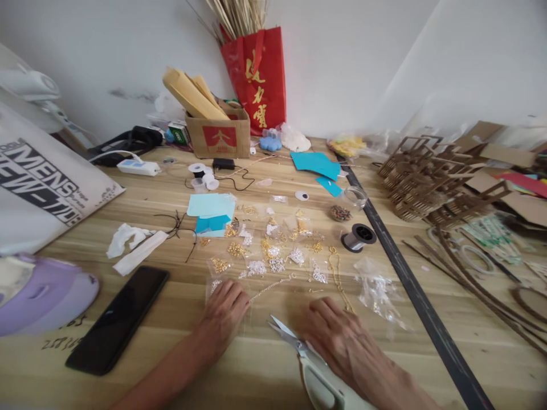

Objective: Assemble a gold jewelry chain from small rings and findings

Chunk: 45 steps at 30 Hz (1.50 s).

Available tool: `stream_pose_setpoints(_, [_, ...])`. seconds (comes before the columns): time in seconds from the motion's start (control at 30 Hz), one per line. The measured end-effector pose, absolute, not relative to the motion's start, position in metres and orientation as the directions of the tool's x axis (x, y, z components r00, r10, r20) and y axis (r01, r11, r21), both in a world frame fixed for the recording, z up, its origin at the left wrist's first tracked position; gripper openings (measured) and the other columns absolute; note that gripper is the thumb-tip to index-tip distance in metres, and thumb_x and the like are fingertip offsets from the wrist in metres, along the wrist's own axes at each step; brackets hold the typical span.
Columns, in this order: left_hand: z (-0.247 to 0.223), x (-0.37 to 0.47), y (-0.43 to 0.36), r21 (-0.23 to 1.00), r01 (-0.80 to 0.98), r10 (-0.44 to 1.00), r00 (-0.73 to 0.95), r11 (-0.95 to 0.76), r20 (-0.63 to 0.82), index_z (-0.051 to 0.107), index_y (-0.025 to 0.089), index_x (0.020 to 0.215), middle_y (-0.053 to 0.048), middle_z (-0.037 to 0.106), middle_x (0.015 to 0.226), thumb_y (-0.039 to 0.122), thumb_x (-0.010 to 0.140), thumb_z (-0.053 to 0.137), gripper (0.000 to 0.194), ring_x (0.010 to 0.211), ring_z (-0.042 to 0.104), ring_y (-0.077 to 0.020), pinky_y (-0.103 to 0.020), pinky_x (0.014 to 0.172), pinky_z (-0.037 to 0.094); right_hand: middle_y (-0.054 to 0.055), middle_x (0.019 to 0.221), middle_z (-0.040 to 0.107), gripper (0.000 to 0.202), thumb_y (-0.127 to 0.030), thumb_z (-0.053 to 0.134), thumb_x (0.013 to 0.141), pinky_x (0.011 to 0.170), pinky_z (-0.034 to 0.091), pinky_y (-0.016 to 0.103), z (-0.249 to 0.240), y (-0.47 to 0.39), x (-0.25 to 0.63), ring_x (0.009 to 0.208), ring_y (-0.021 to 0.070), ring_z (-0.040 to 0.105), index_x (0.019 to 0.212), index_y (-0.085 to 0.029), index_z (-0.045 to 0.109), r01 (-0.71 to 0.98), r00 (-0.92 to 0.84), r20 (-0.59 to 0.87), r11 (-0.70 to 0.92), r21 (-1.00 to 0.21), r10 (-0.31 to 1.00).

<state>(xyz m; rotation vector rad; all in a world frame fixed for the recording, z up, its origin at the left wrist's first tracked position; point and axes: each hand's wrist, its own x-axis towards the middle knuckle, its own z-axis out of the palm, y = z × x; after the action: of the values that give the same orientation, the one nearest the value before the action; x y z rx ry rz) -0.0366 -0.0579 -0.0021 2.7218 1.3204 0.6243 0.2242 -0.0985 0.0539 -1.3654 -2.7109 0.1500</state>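
A silver chain (273,287) lies mid-counter (252,359), its left end at the left hand (227,306); whether that grip holds it, I cannot tell. To the right, scissors (304,352) lie beside the right hand (337,330), its grip also unclear; a gold chain (336,274) lies farther off.

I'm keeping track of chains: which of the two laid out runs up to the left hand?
The pale, thin chain, slanting away from the left hand. The other, a deeper gold chain, lies looped near the right hand.
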Motion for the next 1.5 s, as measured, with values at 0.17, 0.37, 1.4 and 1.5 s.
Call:
stream_pose_setpoints(0.17, [-0.001,-0.039,-0.063,0.254,0.753,0.789,0.536,-0.607,0.299,0.057,0.017,0.077,-0.004,0.055,0.079,0.013,0.095,0.039,0.026,0.08,0.047,-0.0203,-0.035,0.076,0.041,0.013,0.135,0.05,0.054,-0.046,0.048,0.092,0.104,0.035,0.052,0.033,-0.07,0.22,0.129,0.0315,0.038,0.138,-0.019,0.042,0.793,-0.596,0.156,0.608,-0.037,0.788])
stream_pose_setpoints(0.37, [-0.002,-0.04,-0.066,0.263,0.758,0.798,0.527,-0.597,0.292,0.056,0.017,0.075,-0.004,0.055,0.078,0.013,0.095,0.039,0.026,0.08,0.047,-0.0196,-0.035,0.077,0.041,0.014,0.144,0.04,0.06,-0.05,0.049,0.091,0.106,0.031,0.055,0.01,-0.057,0.223,0.136,0.0347,0.028,0.141,-0.018,0.038,0.799,-0.6,0.133,0.6,0.039,0.789])
stream_pose_setpoints(1.4, [0.004,-0.038,-0.066,0.251,0.771,0.806,0.516,-0.585,0.291,0.058,0.019,0.078,-0.003,0.058,0.077,0.018,0.095,0.038,0.026,0.076,0.052,-0.0185,-0.034,0.076,0.047,0.015,0.142,0.044,0.063,-0.052,0.039,0.095,0.108,0.032,0.052,0.0,-0.061,0.23,0.136,0.0323,0.03,0.141,-0.01,0.037,0.82,-0.56,0.17,0.572,-0.029,0.811])
stream_pose_setpoints(1.5, [0.006,-0.039,-0.067,0.25,0.768,0.801,0.517,-0.59,0.302,0.059,0.019,0.081,-0.003,0.059,0.078,0.017,0.095,0.038,0.025,0.077,0.052,-0.0185,-0.034,0.077,0.047,0.015,0.142,0.044,0.061,-0.051,0.039,0.095,0.108,0.032,0.052,0.001,-0.06,0.23,0.135,0.0326,0.031,0.14,-0.009,0.039,0.819,-0.562,0.162,0.573,-0.027,0.811])
